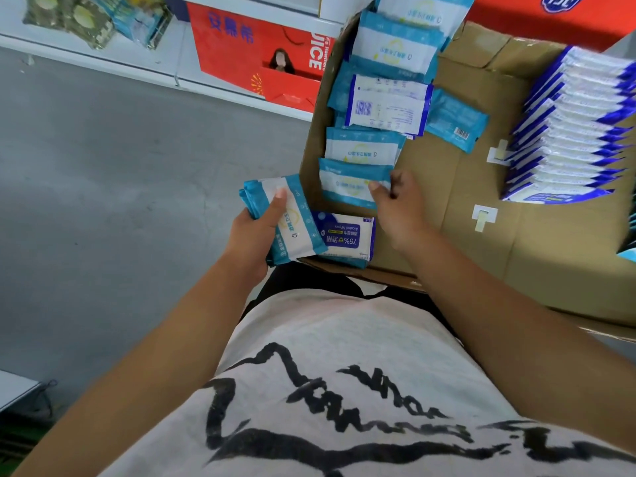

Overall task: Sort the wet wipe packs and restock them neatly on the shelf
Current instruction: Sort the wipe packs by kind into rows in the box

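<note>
Wipe pack stack (293,220) clamped in left hand (254,235), boxed pack (344,182) pinched by right hand (401,205)

The floor (113,208) is smooth, matt grey with a few small dark specks, and fills most of the left side. Along its far edge runs a low white shelf (86,58). At the shelf's far left lie packets in a green camouflage pattern (69,18), and further right stands a red paper bag (241,63) printed with blue characters and white letters. A red carton (516,12) with a blue emblem shows at the top right. At the lower left edge a white panel (17,387) juts in, with a dark cord (48,397) beside it. The light is even and soft
</note>
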A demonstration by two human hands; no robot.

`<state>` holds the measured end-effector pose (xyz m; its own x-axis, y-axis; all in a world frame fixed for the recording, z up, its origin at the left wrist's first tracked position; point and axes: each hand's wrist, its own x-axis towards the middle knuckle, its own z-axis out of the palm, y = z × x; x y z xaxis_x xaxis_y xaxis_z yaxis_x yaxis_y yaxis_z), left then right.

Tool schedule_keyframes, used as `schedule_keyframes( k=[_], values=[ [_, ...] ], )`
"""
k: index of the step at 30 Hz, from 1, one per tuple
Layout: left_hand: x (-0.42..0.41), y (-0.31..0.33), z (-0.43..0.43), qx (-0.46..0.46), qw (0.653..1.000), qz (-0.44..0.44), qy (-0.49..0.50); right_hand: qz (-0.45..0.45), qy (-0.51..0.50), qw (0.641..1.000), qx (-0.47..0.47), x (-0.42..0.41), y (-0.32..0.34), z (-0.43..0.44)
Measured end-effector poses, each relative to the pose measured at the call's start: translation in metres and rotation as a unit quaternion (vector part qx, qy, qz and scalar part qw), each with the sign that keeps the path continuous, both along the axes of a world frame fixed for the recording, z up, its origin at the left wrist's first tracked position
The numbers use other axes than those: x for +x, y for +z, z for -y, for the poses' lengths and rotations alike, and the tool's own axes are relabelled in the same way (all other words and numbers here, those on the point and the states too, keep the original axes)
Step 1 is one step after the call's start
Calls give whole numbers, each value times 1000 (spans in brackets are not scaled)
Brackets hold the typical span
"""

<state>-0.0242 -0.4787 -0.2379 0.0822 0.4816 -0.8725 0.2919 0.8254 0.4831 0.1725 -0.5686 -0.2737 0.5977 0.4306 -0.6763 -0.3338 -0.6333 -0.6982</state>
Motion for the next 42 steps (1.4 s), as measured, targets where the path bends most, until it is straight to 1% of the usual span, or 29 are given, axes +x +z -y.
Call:
schedule_keyframes(
  k=[2, 3, 4, 7, 9, 11, 12, 15, 17, 19, 20, 22, 25, 27, 29, 32, 37, 39, 40, 42],
  values=[
    [0, 0, -1, -1, 1000, 0, -10, 60, 15, 997, 46, 9, 25, 8],
    [0, -1, -1, -1, 1000, 2, -17, 65, 24, 996, 58, 15, 35, 11],
    [-1, -1, -1, -1, 1000, 7, -24, 44, 34, 996, 65, 22, 43, 16],
    [2, 0, 0, -1, 998, 29, -47, -83, 94, 989, 79, 35, 62, 24],
    [5, 3, 1, -5, 996, 46, -77, -93, 177, 978, 63, 36, 67, 23],
    [11, 9, 4, -17, 989, 75, -124, -53, 248, 966, 52, 30, 69, 16],
    [14, 11, 5, -23, 984, 90, -150, -28, 268, 962, 46, 25, 67, 12],
    [19, 13, 9, -35, 971, 131, -196, 23, 256, 966, 41, 13, 58, 2],
    [21, 13, 11, -45, 969, 136, -202, 25, 248, 967, 50, 7, 50, -2],
    [22, 11, 11, -50, 972, 127, -189, 33, 266, 962, 43, 7, 43, -7],
    [21, 11, 11, -47, 976, 120, -176, 50, 277, 959, 37, 8, 38, -10],
    [17, 9, 10, -38, 984, 102, -144, 120, 287, 950, 21, 15, 24, -17],
    [8, 10, 4, -31, 991, 76, -110, 258, 311, 915, -19, 30, 0, -29],
    [1, 12, -2, -30, 994, 64, -86, 325, 334, 884, -36, 39, -14, -39],
    [-4, 12, -5, -28, 996, 53, -69, 373, 355, 855, -62, 44, -26, -46],
    [-10, 10, -8, -25, 997, 38, -55, 404, 379, 825, -115, 41, -37, -47],
    [-14, 1, -9, -8, 999, 20, -23, 387, 413, 806, -174, 31, -44, -34],
    [-16, -2, -7, 2, 1000, 14, -17, 364, 412, 815, -182, 27, -46, -27],
    [-17, -4, -6, 6, 1000, 12, -18, 341, 402, 830, -180, 24, -47, -24],
    [-18, -5, -6, 8, 1000, 10, -20, 273, 365, 874, -171, 21, -51, -18]
  ],
)
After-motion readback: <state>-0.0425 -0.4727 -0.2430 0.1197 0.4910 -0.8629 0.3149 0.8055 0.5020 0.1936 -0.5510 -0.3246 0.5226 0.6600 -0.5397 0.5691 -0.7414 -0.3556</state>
